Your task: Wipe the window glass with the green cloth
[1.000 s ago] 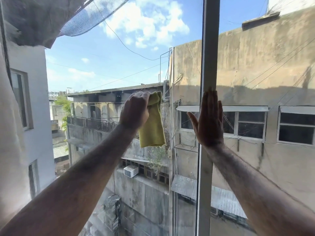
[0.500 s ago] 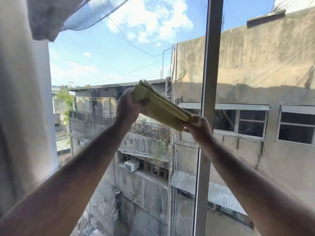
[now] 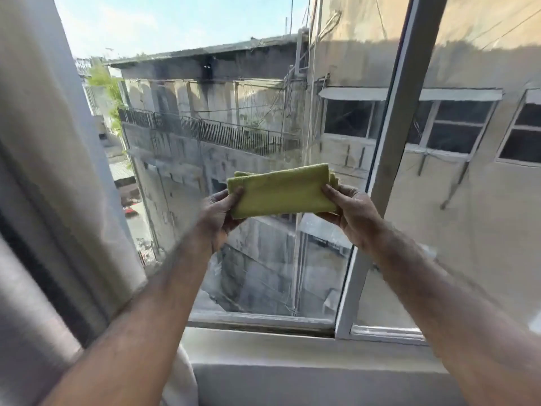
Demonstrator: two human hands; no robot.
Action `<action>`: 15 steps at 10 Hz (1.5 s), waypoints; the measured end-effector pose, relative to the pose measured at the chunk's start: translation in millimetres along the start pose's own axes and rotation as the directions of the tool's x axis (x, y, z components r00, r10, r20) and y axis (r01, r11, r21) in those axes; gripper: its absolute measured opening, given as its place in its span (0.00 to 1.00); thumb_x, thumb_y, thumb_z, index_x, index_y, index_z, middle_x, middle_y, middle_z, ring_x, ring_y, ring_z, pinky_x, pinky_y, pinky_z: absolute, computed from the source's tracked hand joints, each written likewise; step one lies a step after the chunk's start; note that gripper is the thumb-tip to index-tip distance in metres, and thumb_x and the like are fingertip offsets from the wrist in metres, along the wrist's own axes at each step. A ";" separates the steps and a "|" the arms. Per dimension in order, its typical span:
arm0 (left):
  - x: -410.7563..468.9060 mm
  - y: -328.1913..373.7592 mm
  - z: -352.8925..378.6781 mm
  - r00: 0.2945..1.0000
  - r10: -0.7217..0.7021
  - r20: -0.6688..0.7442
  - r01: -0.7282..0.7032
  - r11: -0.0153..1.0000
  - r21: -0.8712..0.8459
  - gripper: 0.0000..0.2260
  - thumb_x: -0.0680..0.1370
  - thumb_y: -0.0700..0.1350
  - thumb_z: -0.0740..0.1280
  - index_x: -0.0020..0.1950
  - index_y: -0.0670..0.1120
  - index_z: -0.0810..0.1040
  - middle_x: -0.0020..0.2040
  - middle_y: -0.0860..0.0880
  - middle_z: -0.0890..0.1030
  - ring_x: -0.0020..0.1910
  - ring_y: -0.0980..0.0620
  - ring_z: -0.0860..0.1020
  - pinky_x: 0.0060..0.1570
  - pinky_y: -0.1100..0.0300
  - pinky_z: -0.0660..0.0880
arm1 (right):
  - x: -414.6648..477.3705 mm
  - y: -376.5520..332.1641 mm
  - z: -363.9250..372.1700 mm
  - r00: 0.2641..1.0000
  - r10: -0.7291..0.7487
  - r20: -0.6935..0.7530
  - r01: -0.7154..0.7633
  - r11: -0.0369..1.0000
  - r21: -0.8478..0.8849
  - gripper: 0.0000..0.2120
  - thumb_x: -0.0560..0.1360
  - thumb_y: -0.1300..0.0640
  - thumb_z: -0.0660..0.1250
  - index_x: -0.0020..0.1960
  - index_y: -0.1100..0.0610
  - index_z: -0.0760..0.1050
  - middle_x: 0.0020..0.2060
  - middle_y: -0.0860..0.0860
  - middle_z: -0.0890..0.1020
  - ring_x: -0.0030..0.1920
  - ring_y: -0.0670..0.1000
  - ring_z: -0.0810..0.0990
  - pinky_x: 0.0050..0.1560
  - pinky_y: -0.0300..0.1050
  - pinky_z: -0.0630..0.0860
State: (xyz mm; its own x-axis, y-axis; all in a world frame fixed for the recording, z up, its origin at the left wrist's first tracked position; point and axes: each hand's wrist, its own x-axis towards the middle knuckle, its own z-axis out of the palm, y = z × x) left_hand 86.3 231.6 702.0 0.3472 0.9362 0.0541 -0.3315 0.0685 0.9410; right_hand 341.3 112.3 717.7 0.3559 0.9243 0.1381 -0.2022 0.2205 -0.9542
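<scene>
Green cloth (image 3: 281, 191): now lying folded flat at frame centre, lowered off the window glass (image 3: 248, 118). Left hand (image 3: 218, 213) and right hand (image 3: 349, 212) are each pinching an end; wiping is pausing for refolding, likely.

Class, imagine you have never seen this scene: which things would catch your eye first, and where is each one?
First comes the folded green cloth at the centre, stretched level between the left hand and right hand, each gripping one end in front of the window glass. Next, the pale window frame slants through the right half. A light curtain fills the left edge.
</scene>
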 end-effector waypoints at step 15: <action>-281.0 -692.5 -239.0 0.775 -0.563 -0.289 0.224 -0.183 0.957 0.24 0.76 0.58 0.74 0.66 0.48 0.72 0.60 0.46 0.79 0.58 0.40 0.81 0.51 0.46 0.80 | -310.5 697.5 -172.3 0.730 0.645 -0.225 -0.178 -0.138 -0.974 0.25 0.79 0.45 0.72 0.69 0.57 0.71 0.68 0.57 0.77 0.71 0.61 0.75 0.58 0.57 0.80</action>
